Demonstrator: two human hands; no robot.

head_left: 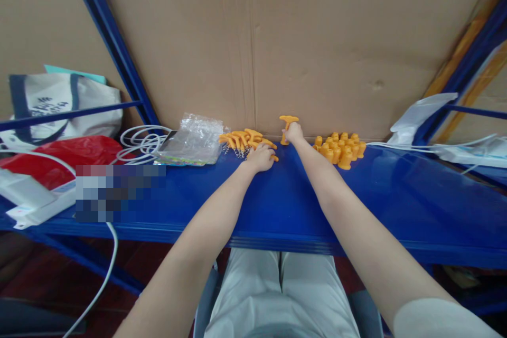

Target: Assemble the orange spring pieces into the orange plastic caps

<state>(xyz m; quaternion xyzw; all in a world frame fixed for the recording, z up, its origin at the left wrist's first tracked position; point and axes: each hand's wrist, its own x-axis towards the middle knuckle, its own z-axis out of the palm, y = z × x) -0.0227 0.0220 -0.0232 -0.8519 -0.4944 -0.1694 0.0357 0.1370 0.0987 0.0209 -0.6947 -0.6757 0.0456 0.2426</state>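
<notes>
My right hand (pixel 293 132) is closed around an upright yellow corkscrew (pixel 289 118); its T-shaped handle shows above the fingers and its flared base below. At the near right edge of a pile of yellow corkscrew handles (pixel 240 140) with metal spirals, my left hand (pixel 260 157) has its fingers bent over one yellow corkscrew handle (pixel 275 158), whose tip sticks out beside them. The spiral of that one is hidden. To the right of my right hand, several yellow corkscrew sleeves (pixel 345 157) stand upright in a close group.
A cardboard sheet (pixel 317 47) closes off the back of the blue shelf (pixel 277 211). Left of the pile lie clear plastic bags (pixel 198 140), a coiled white cable (pixel 138 142) and a red bag (pixel 87 153). White power strips (pixel 471 153) lie at the right.
</notes>
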